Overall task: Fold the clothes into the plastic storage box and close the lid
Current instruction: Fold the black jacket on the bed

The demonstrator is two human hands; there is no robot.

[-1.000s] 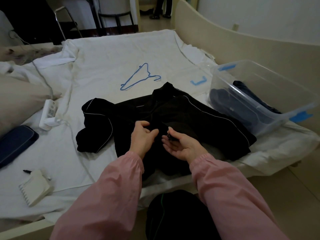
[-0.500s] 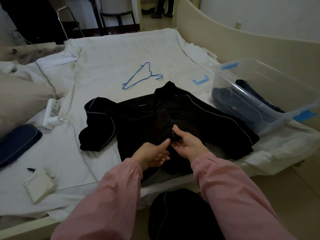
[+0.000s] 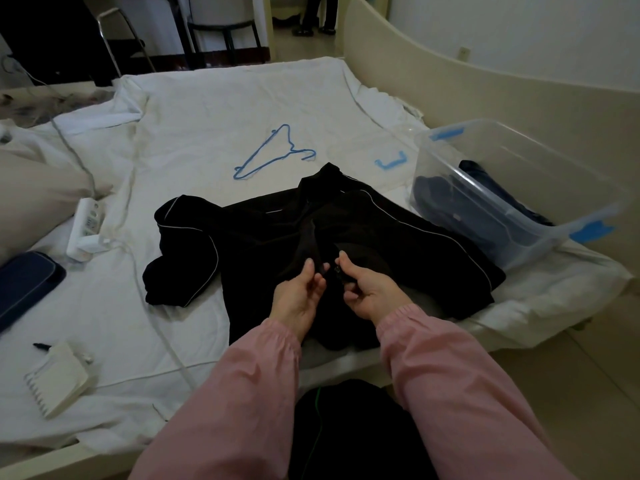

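Jacket (image 3: 398,237) one, storage box (image 3: 519,161) one, hanger (image 3: 266,164) one

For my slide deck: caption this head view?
Left hand and right hand pinch the front of a black white-piped jacket on the white-sheeted bed, clear plastic storage box nearby.

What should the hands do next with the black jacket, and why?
Probably join the zipper ends and pull it up: the left hand and right hand each pinch a front edge of the black jacket, which lies unfolded on the bed.
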